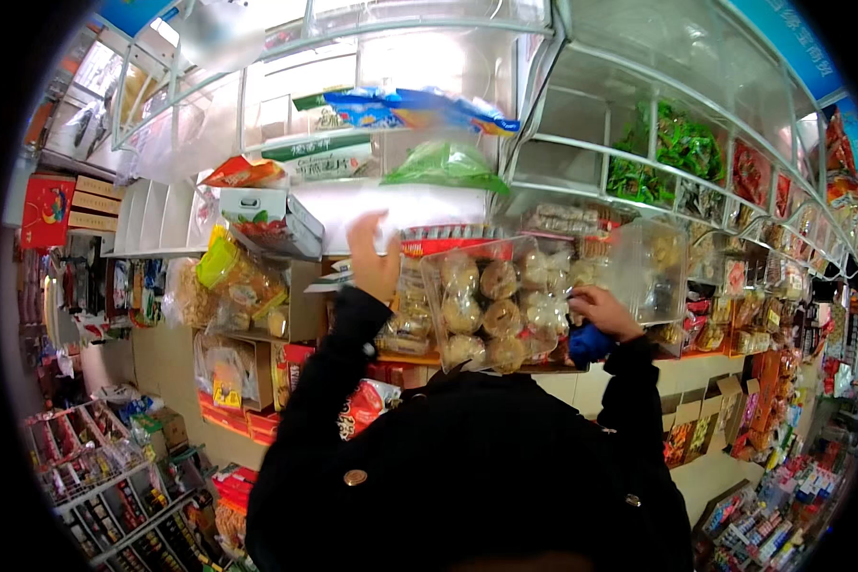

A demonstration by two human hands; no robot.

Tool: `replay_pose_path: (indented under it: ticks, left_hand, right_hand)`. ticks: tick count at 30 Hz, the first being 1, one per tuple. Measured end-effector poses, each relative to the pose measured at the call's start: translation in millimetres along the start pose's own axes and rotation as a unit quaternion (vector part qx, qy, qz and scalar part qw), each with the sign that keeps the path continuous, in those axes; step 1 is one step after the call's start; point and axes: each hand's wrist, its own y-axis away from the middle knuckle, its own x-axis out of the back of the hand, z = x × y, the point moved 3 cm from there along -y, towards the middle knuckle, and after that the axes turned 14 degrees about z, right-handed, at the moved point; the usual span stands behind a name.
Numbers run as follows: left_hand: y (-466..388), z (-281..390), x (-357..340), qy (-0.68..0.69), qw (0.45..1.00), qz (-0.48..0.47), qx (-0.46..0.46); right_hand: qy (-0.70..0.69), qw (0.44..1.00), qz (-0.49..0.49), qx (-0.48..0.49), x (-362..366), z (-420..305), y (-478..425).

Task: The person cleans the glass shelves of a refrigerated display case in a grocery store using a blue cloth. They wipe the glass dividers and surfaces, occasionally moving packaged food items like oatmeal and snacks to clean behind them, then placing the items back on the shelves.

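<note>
My left hand [374, 254] is raised, blurred, with its fingers apart and nothing seen in it, beside a red-edged pack [457, 247] on the display. Clear plastic packs of round pastries [502, 307] lie in front of my chest. At their right side is my right hand [604, 311], its fingers bent near the pastry packs, just above a dark blue crumpled thing [589, 344]. Whether the right fingers grip anything is not clear. A clear plastic bin [649, 272] stands beyond that hand.
Wire shelving [429, 28] rises ahead, with a green bag [443, 166] and blue bags [407, 109]. A white carton [275, 218] and a yellow snack bag [218, 261] stand left. Cardboard boxes [697, 422] lie at lower right, and a stocked rack [107, 486] stands at lower left.
</note>
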Motion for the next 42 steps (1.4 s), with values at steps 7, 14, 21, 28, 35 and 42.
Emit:
replay_pose_path:
  ticks: [7,14,21,28,35,42]
  left_hand:
    - [278.3,-112.5,-40.6,0.105,0.735,-0.246,0.624]
    - [344.0,-117.1,-109.0,0.050,0.846,-0.322,0.422]
    - [332.6,-123.9,-92.9,0.075,0.903,-0.254,0.338]
    - [222.9,-65.3,73.1,0.098,0.904,-0.150,0.387]
    - [123.8,52.3,217.2,0.321,0.874,0.245,0.270]
    - [83.0,37.9,227.3,0.311,0.874,0.240,0.285]
  right_hand:
    - [0.373,0.923,-0.016,-0.093,-145.3,108.3,-56.0]
    - [0.379,0.879,0.252,-0.142,-137.6,148.6,-76.6]
    - [0.410,0.904,-0.120,-0.018,-93.0,194.7,-77.2]
    - [0.196,0.942,-0.206,0.180,-102.3,16.1,9.2]
    - [0.073,0.909,-0.051,0.407,-95.0,-195.8,11.2]
    - [-0.153,0.896,-0.069,0.412,-73.7,-422.0,-67.2]
